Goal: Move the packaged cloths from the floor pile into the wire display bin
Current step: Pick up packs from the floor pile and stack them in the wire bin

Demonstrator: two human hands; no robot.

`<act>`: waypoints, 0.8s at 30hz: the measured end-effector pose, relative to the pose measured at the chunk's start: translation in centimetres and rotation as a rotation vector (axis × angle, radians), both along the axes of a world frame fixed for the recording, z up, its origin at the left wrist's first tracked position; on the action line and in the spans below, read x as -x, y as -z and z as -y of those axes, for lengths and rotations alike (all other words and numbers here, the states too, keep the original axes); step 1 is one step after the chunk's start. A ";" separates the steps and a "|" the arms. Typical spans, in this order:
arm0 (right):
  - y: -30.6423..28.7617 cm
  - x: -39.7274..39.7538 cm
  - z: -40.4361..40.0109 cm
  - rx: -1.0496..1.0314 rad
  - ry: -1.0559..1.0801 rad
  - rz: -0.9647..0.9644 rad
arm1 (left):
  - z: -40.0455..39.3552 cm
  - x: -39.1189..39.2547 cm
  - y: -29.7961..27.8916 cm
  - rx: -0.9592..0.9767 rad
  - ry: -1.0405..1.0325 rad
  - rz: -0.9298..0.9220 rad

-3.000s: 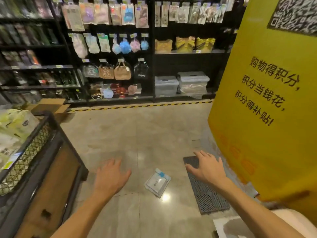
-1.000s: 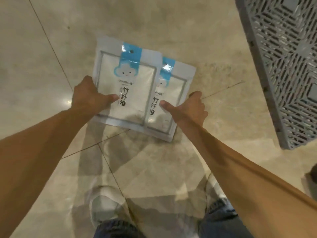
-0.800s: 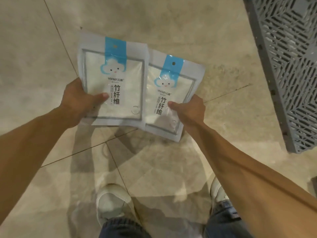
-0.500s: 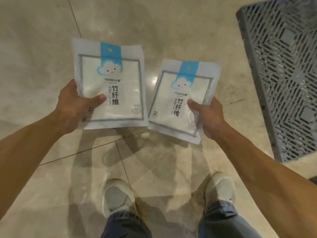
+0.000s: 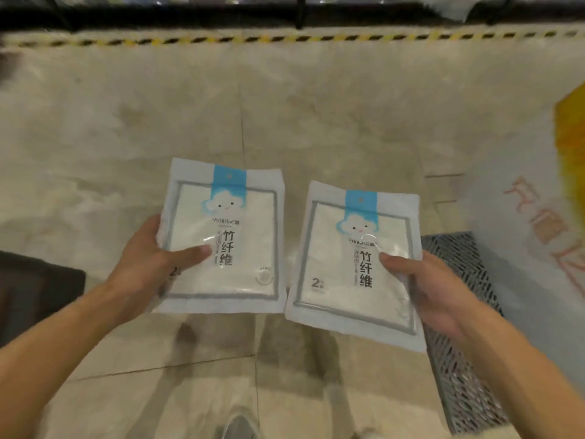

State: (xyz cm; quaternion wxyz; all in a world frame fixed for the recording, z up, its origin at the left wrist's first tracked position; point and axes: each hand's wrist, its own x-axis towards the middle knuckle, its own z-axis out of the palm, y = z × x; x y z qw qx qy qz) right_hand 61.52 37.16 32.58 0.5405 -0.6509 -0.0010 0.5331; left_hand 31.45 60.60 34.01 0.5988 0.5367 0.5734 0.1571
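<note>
Two flat white cloth packs with a blue cloud label are held up above the floor, side by side. My left hand (image 5: 148, 264) grips the left pack (image 5: 240, 258) at its left edge, thumb across the front. My right hand (image 5: 433, 289) grips the right pack (image 5: 335, 274) at its right edge, thumb on the front. The two packs are slightly apart. A dark corner at the left edge (image 5: 34, 296) may be the wire display bin's base; its basket is out of view.
A grey plastic grid pallet (image 5: 459, 359) lies on the floor at the right, beside a yellow and white stand (image 5: 566, 191). A black-and-yellow striped line (image 5: 285, 39) runs along dark shelving at the top. Tan floor tiles (image 5: 285, 115) stretch ahead.
Both hands took the two packs off the floor, pulled them apart and raised them. The view has tilted up from my feet toward the shelving.
</note>
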 end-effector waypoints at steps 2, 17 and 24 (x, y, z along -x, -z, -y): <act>-6.8 0.8 -2.8 -0.034 -0.044 0.014 | -1.0 1.8 -6.8 -0.009 -0.042 0.039; -51.1 18.2 -15.7 -0.148 -0.489 0.035 | 2.1 27.1 -48.9 -0.223 -0.418 0.224; -57.8 26.1 -16.5 -0.224 -0.764 0.091 | 11.6 34.7 -56.8 -0.301 -0.625 0.287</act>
